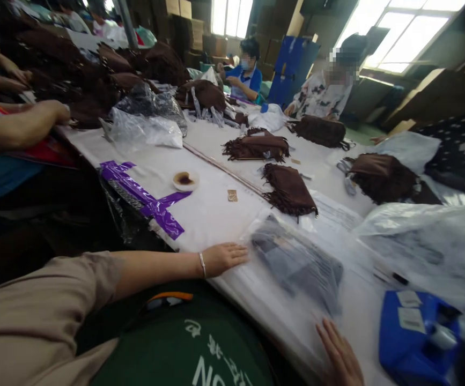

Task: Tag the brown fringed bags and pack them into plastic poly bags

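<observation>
L hand (227,258), R hand (340,351) nr flat clear plastic bag (299,262); approx rect.

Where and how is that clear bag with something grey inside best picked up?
Probably by pinching both ends, from the wearer's side: the clear bag lies flat on the table, with the left hand near one end, the right hand near the other.
</observation>
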Demonstrator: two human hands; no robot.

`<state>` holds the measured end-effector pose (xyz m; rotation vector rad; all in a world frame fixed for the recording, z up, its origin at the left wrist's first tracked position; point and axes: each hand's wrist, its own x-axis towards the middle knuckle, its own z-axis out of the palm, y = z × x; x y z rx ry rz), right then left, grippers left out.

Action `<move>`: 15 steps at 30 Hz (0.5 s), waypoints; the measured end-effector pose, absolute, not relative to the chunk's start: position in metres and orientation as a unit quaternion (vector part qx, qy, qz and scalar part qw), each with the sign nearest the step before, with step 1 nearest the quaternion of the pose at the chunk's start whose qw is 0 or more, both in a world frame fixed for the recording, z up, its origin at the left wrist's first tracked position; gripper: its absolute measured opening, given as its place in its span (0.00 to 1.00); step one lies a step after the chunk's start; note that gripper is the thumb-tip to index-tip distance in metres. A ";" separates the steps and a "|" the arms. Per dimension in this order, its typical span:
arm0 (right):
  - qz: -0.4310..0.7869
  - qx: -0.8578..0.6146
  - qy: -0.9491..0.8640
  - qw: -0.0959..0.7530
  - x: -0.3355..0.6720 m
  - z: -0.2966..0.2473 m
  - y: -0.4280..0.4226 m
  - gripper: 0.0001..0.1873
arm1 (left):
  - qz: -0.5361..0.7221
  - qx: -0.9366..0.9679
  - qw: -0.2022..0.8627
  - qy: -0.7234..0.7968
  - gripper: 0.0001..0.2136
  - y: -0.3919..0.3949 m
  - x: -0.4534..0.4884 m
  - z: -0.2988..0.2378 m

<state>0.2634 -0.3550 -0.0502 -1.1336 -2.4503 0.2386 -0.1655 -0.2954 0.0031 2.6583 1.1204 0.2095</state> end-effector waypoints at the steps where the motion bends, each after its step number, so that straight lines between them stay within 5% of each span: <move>1: 0.098 -0.404 -0.890 0.187 0.265 -0.050 -0.356 0.42 | 0.070 0.917 0.138 0.369 0.23 -0.293 -0.170 -0.001; 9: 0.300 -0.466 -0.832 0.040 0.262 -0.005 -0.355 0.40 | 0.004 0.914 0.288 0.286 0.37 -0.275 -0.185 0.013; 15: 0.310 -0.463 -0.829 0.047 0.274 -0.009 -0.359 0.32 | 0.018 0.898 0.340 0.278 0.39 -0.280 -0.194 0.023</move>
